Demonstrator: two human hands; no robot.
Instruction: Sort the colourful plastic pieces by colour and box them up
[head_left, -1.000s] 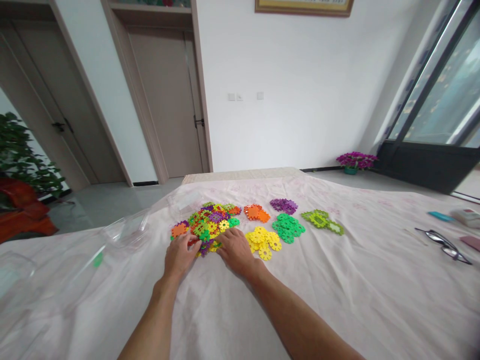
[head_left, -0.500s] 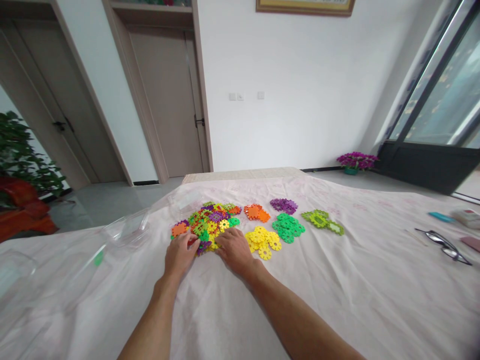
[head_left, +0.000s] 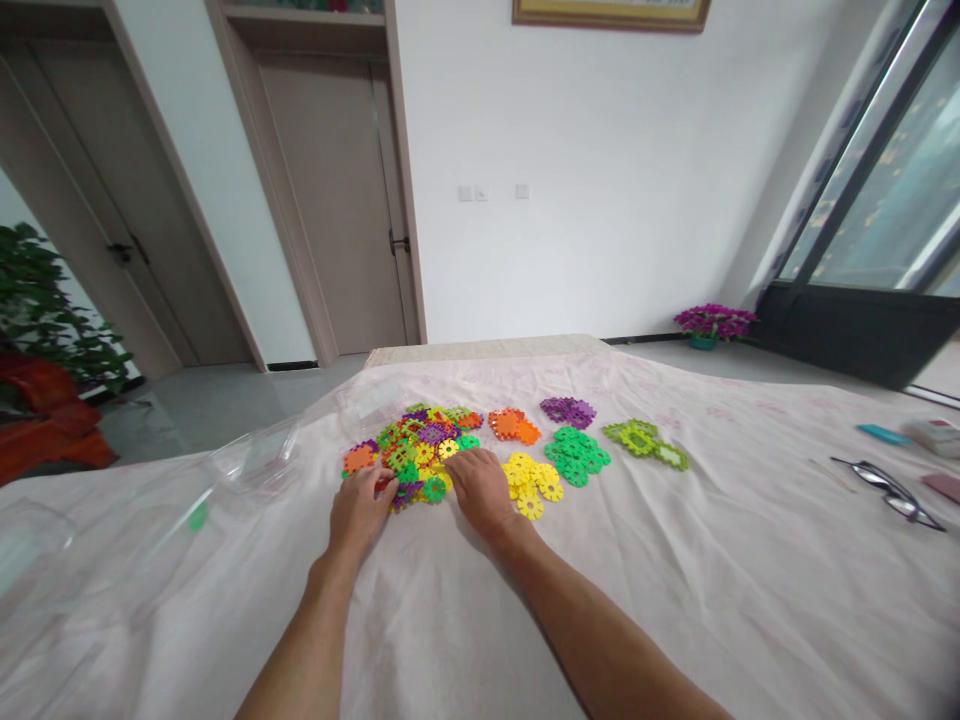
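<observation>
A mixed pile of flat plastic snowflake discs (head_left: pixel 420 445) in orange, purple, green and yellow lies on the cloth in front of me. My left hand (head_left: pixel 361 505) rests at its near left edge, fingers closed, with a small red piece (head_left: pixel 384 484) showing at the fingertips. At the pile's right side is my right hand (head_left: pixel 481 492), its fingers curled together and pointing down at yellow discs; whatever the fingertips pinch is hidden. Right beside that hand lies a group of yellow discs (head_left: pixel 529 478). A green disc (head_left: pixel 434 489) shows on the pile between the hands.
Further right are groups of green discs (head_left: pixel 576 455), orange pieces (head_left: pixel 512 425), purple pieces (head_left: pixel 568 411) and lime pieces (head_left: pixel 643 441). Clear plastic containers (head_left: pixel 255 460) stand on the left. Eyeglasses (head_left: pixel 889 490) and a blue object (head_left: pixel 883 434) lie at the far right.
My right hand has shifted slightly right and up, uncovering a green disc and some yellow ones on the pile. My left hand stays in place.
</observation>
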